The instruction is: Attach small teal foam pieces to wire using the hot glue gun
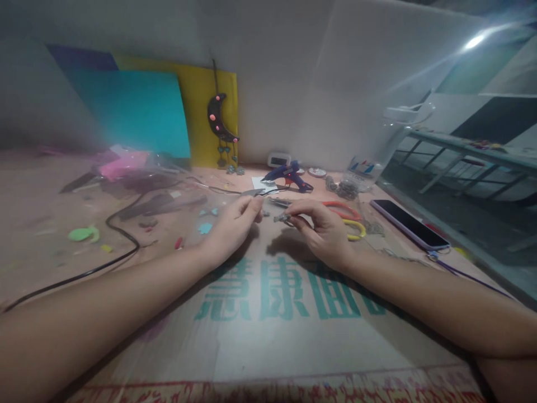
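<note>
My right hand (321,229) is closed in a pinch on a small grey piece (282,218), too blurred to name exactly. Across a narrow gap, my left hand (239,226) has thumb and fingers pressed together; whatever they hold is hidden. Scissors (354,229) with orange and yellow handles lie behind my right hand, their blades pointing left. Beyond both hands a dark blue glue gun (293,176) rests with its nozzle over a white card (259,183). Light blue cut-out pieces (205,228) lie left of my left hand.
A black cable (121,229) curves over the table's left side, near a green piece (79,234) and pink plastic-wrapped material (126,164). A dark crescent ornament (215,116) hangs before coloured sheets. Grey bundles (346,188), a clear jug (369,162) and a phone (411,225) are at right.
</note>
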`<state>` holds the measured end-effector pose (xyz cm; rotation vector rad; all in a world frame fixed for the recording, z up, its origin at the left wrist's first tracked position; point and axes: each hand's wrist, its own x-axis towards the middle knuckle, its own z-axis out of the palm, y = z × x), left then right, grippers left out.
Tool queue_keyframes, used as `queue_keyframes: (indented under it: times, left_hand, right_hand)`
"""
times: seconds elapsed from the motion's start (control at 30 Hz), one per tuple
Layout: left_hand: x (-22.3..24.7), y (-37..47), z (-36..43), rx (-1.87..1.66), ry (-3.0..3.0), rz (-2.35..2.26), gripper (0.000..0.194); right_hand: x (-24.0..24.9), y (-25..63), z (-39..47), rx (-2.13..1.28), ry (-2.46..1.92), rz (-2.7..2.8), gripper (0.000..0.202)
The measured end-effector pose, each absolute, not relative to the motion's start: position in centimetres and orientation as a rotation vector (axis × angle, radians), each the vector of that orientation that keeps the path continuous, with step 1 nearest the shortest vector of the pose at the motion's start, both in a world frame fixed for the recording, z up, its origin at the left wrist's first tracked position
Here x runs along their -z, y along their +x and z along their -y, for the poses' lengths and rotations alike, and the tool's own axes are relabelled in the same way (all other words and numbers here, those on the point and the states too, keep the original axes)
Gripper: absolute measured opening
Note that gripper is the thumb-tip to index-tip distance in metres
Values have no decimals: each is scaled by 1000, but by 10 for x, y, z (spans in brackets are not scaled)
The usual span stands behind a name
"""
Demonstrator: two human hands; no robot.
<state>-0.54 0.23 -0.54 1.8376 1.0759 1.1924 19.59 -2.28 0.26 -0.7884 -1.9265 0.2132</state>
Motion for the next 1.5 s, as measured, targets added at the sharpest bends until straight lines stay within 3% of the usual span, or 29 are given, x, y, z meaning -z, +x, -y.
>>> queue_keyframes:
  times: [0.17, 0.43, 0.67, 0.77, 1.1, 1.5]
  left_hand:
    - [5, -4, -1, -1202, 1770, -1032, 25]
    - [2, -3, 0, -1242, 1825, -1033, 27]
    - [10, -1, -5, -1159, 1726, -996, 30]
    - [11, -2, -5, -1079, 1756, -1030, 35]
    - [1, -1, 1, -1060, 1906, -1079, 23]
    - [2, 0, 1, -1042, 1865, -1003, 26]
  right_hand:
    - [-4, 195, 23, -189, -775, 1942, 7]
    - [-7, 195, 19, -301, -992, 1927, 7]
    - [-1, 191, 6, -1129, -985, 1537, 25]
    - [1, 191, 5, -1279, -971, 1398, 30]
    - [1, 188, 8, -1285, -948, 1418, 32]
    - [1, 191, 7, -1112, -1009, 1581, 25]
